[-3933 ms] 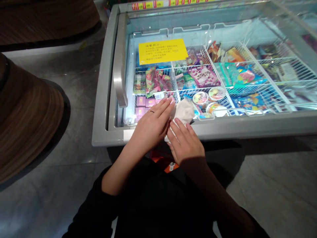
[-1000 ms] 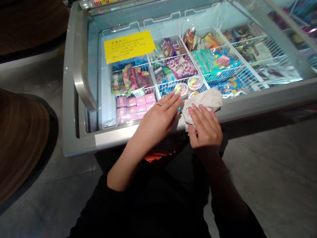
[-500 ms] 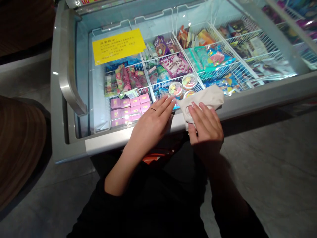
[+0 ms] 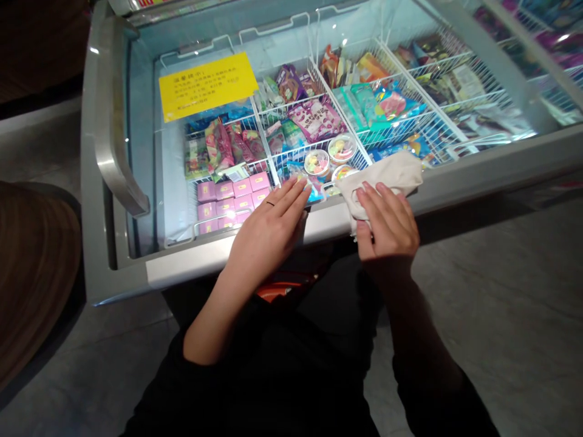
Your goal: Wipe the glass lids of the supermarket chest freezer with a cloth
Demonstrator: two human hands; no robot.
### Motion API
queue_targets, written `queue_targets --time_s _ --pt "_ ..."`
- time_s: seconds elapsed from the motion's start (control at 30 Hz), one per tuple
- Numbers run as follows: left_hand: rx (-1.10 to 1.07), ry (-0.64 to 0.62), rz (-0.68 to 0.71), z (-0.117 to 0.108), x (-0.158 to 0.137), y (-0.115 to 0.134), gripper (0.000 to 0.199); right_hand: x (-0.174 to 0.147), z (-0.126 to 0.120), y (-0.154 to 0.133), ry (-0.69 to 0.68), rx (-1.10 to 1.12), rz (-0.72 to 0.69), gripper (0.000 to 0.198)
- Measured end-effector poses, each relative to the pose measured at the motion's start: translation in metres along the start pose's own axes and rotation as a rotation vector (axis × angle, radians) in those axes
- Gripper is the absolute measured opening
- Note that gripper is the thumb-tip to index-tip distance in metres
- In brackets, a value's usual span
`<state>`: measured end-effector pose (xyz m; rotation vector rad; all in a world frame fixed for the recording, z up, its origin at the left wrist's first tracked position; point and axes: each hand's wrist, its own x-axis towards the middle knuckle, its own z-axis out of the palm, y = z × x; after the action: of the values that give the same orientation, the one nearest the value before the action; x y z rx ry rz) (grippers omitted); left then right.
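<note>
A glass-topped chest freezer (image 4: 177,267) stands in front of me. My left hand (image 4: 271,227) lies flat on its near rim, fingers stretched toward the glass, holding nothing. To the right, my right hand (image 4: 389,227) presses a folded off-white cloth (image 4: 396,172) against the rim and the edge of the glass. The fingers rest over the cloth, hiding part of it. Under the glass near my left fingertips sit pink boxes (image 4: 225,191) and clear tubs (image 4: 316,162) with colourful contents.
A yellow notice (image 4: 207,85) with writing lies at the left of the glass. Wire baskets (image 4: 437,130) inside hold several bagged products. A curved metal handle (image 4: 116,164) rises at the left side. A brown rounded object (image 4: 34,273) stands on the floor at left.
My right hand has slid the cloth a little to the right along the rim. My left hand keeps its place on the rim. The whole view has shifted slightly.
</note>
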<state>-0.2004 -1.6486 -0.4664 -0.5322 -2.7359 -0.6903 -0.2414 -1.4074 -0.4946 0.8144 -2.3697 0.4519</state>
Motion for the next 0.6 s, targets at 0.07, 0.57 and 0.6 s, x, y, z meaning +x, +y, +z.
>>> queue_targets --time_s 0.07,0.57,0.6 --pt "-0.002 0.005 -0.003 0.000 0.000 0.000 0.049 0.001 0.002 -0.008 -0.007 0.036 -0.013 0.051" --pt "-0.013 -0.018 -0.012 -0.004 0.000 0.003 0.049 -0.003 0.001 0.016 -0.002 0.068 0.042 0.051" --pt "-0.016 -0.015 -0.007 -0.004 0.000 0.003 0.050 -0.003 0.000 0.012 -0.032 0.066 0.043 0.051"
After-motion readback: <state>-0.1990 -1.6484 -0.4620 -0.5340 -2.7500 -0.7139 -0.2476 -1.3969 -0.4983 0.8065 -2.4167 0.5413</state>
